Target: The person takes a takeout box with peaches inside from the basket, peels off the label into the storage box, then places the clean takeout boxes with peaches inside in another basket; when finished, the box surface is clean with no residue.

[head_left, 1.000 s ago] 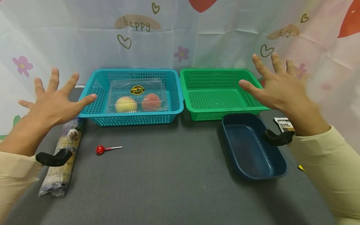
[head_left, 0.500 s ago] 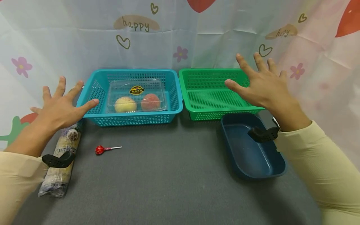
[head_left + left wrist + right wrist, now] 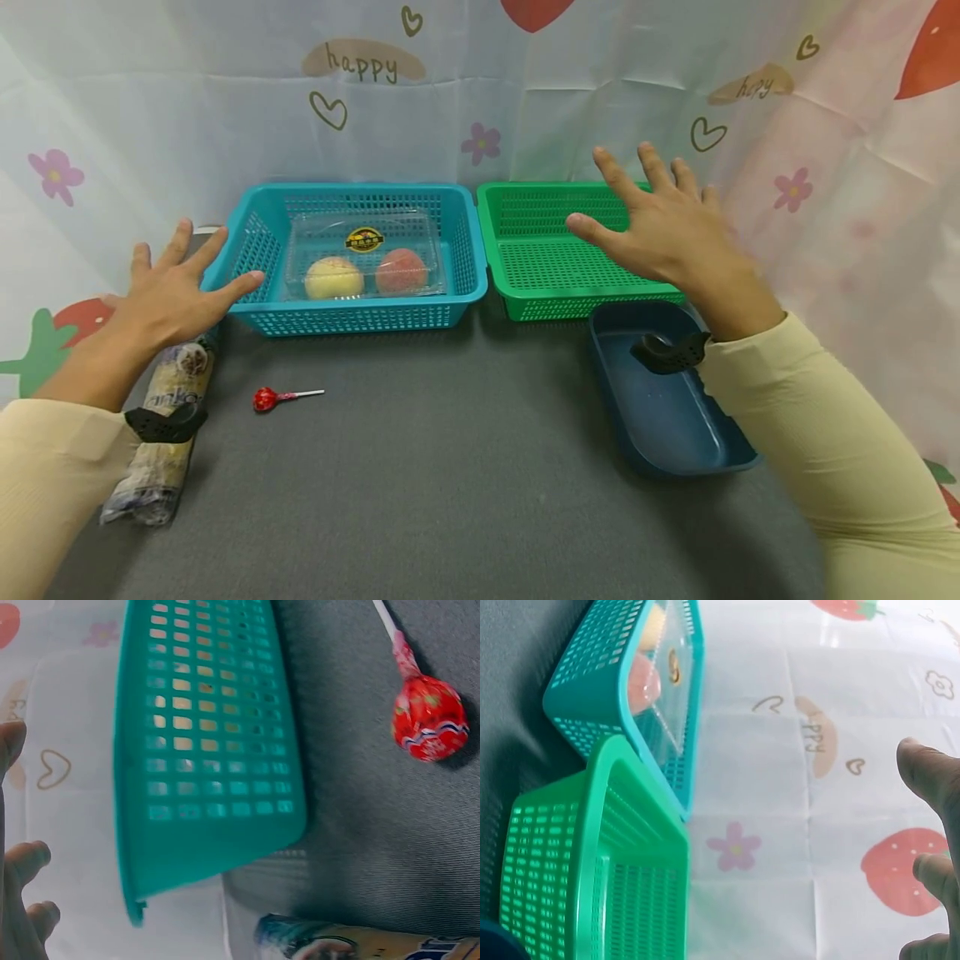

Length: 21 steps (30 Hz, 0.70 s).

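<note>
L hand (image 3: 168,304): fingers released, splayed, up by the L end of the blue basket (image 3: 360,318); L wrist view shows visible fingertips apart from it. R hand (image 3: 671,233): likewise released, fingers spread wide, raised over the R end of the green basket (image 3: 592,308). Baskets sit side by side, R next to L, at the back of the table (image 3: 450,467), by the printed backdrop (image 3: 540,125). In the blue one: clear box (image 3: 405,223) w/ yellow fruit (image 3: 334,277) & pink fruit (image 3: 402,272). Navy tub (image 3: 675,429) in front of the green one, partly hidden by R arm. Lollipop (image 3: 265,400) on table in front of the blue one, stick pointing R; rolled packet (image 3: 176,387) farther L, below L hand.
</note>
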Each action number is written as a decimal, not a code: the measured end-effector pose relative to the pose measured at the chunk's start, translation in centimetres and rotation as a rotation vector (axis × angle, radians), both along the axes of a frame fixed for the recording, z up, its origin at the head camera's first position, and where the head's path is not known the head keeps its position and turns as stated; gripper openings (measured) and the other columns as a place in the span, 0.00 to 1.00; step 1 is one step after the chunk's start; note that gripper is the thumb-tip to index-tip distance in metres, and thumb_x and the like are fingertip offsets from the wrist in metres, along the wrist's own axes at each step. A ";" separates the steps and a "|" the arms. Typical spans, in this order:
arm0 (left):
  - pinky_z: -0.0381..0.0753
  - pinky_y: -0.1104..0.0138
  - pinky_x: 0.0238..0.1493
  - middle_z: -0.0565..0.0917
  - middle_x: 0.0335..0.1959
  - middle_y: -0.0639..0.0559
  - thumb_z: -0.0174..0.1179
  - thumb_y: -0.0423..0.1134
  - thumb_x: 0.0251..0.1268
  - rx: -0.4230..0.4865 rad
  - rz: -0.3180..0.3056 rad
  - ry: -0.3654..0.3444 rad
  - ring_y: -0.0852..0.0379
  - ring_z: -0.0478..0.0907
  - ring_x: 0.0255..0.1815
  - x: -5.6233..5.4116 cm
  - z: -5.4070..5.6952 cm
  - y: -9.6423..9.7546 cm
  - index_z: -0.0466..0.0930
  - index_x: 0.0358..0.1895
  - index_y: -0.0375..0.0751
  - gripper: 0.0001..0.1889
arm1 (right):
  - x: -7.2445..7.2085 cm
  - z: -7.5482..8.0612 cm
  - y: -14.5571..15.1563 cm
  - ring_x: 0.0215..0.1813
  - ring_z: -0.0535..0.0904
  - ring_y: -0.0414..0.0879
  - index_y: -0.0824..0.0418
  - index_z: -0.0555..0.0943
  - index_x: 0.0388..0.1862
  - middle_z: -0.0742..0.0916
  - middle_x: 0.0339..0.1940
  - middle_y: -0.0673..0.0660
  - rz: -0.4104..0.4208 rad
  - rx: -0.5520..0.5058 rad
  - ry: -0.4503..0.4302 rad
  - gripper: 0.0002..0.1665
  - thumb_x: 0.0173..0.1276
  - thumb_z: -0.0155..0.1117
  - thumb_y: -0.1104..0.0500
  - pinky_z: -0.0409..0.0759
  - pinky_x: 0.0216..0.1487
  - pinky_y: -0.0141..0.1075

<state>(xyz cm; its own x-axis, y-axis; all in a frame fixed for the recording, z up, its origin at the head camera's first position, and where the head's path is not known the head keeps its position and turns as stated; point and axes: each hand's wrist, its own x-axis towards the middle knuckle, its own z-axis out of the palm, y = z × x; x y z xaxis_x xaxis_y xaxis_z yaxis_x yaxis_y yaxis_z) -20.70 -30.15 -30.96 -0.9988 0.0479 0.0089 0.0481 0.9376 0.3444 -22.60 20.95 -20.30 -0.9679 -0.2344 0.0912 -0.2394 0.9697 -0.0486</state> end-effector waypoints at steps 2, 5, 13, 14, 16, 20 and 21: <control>0.29 0.18 0.39 0.22 0.75 0.40 0.38 0.70 0.67 0.008 -0.003 -0.004 0.22 0.15 0.65 -0.2 -0.4 -0.3 0.31 0.78 0.53 0.45 | -0.2 -0.2 -0.4 0.74 0.35 0.71 0.34 0.34 0.78 0.38 0.78 0.59 0.007 -0.002 0.004 0.50 0.62 0.31 0.19 0.39 0.62 0.73; 0.28 0.20 0.44 0.23 0.74 0.38 0.38 0.70 0.67 0.018 -0.009 -0.012 0.21 0.16 0.65 -0.5 -1.0 -0.6 0.31 0.78 0.52 0.45 | -0.4 -0.5 -1.0 0.74 0.37 0.71 0.35 0.35 0.78 0.40 0.79 0.60 0.027 0.000 0.023 0.50 0.63 0.32 0.19 0.42 0.61 0.73; 0.28 0.18 0.38 0.25 0.75 0.37 0.36 0.72 0.66 0.004 0.007 -0.060 0.21 0.19 0.66 -0.9 -2.1 -0.9 0.31 0.78 0.52 0.46 | -1.0 -1.0 -2.4 0.75 0.37 0.69 0.33 0.36 0.78 0.41 0.79 0.59 0.060 -0.027 0.014 0.50 0.62 0.32 0.19 0.41 0.62 0.72; 0.28 0.18 0.39 0.25 0.75 0.37 0.36 0.72 0.66 0.006 0.004 -0.059 0.21 0.19 0.67 -1.0 -2.3 -0.9 0.32 0.78 0.51 0.46 | -1.0 -1.0 -2.5 0.75 0.37 0.69 0.33 0.36 0.78 0.41 0.79 0.59 0.061 -0.029 0.011 0.50 0.62 0.33 0.19 0.41 0.62 0.72; 0.28 0.18 0.39 0.26 0.75 0.38 0.36 0.72 0.66 0.009 -0.007 -0.058 0.22 0.18 0.67 -1.1 -2.5 -0.8 0.33 0.78 0.51 0.46 | -1.2 -1.2 -2.8 0.75 0.37 0.69 0.34 0.36 0.78 0.41 0.79 0.59 0.063 -0.030 0.008 0.50 0.62 0.33 0.19 0.41 0.63 0.72; 0.26 0.19 0.39 0.26 0.75 0.39 0.36 0.71 0.67 0.023 -0.030 -0.071 0.22 0.18 0.67 -1.4 -2.9 -0.9 0.34 0.78 0.50 0.45 | -1.5 -1.5 -3.5 0.75 0.38 0.69 0.34 0.36 0.78 0.41 0.79 0.59 0.074 -0.041 0.002 0.50 0.62 0.34 0.19 0.40 0.64 0.71; 0.26 0.19 0.39 0.26 0.75 0.39 0.36 0.71 0.67 0.025 -0.034 -0.075 0.22 0.18 0.67 -1.5 -3.0 -0.9 0.35 0.78 0.49 0.45 | -1.6 -1.5 -3.7 0.75 0.38 0.69 0.33 0.36 0.78 0.41 0.79 0.59 0.076 -0.044 0.000 0.50 0.62 0.34 0.19 0.40 0.64 0.70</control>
